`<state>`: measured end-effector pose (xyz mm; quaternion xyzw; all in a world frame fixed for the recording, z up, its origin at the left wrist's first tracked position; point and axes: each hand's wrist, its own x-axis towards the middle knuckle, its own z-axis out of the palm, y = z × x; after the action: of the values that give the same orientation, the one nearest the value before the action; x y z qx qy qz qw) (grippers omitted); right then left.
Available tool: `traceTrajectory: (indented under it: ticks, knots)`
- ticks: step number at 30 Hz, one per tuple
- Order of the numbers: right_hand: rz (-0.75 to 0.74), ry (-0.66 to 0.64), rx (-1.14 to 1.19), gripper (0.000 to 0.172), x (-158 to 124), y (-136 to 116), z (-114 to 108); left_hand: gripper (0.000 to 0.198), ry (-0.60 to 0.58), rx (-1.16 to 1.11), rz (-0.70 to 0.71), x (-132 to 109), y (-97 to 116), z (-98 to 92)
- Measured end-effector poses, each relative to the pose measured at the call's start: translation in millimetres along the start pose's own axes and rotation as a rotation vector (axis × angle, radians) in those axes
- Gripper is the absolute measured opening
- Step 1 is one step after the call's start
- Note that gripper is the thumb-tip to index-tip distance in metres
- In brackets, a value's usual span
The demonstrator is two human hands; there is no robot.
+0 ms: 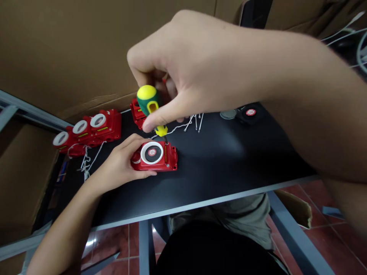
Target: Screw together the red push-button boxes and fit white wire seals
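A red device housing [171, 157] with a white ring and a round black centre lies on the black tabletop. My left hand [126, 158] grips its left end, thumb along the near side and fingers over the far side. Above it, my right hand [183, 76] is closed around a green and yellow screwdriver [146, 95]. The screwdriver points down, its tip at the housing's far right corner beside the ring. Whether a screw sits under the tip is hidden. Another red housing [137, 114] stands behind, partly covered by the screwdriver and hand.
Several red housings with white rings [106, 126] stand at the back left, with white cords [86, 162] beside them. White cable ties or wires [196, 123] lie behind the work. A black round part [249, 113] sits at the back right. Cardboard [86, 49] walls the far side.
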<state>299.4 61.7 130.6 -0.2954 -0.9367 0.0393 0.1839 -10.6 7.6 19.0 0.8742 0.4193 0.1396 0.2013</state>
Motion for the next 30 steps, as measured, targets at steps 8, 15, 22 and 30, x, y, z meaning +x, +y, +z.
traceTrajectory:
  ticks: [8,15,22,30]
  knots:
    - [-0.018,0.035,-0.121,0.036,4,-5,18,0.091,0.004,-0.053,-0.083,0,-2,-2.3]
    - [-0.295,-0.092,0.197,0.024,-1,10,8,0.091,-0.013,-0.097,-0.088,3,-6,-1.4]
    - [-0.173,-0.055,0.184,0.028,-1,19,-1,0.096,-0.038,-0.134,-0.111,5,-9,-0.8]
    - [-0.021,0.083,-0.107,0.058,8,0,21,0.093,-0.036,-0.098,-0.113,2,-10,-0.9]
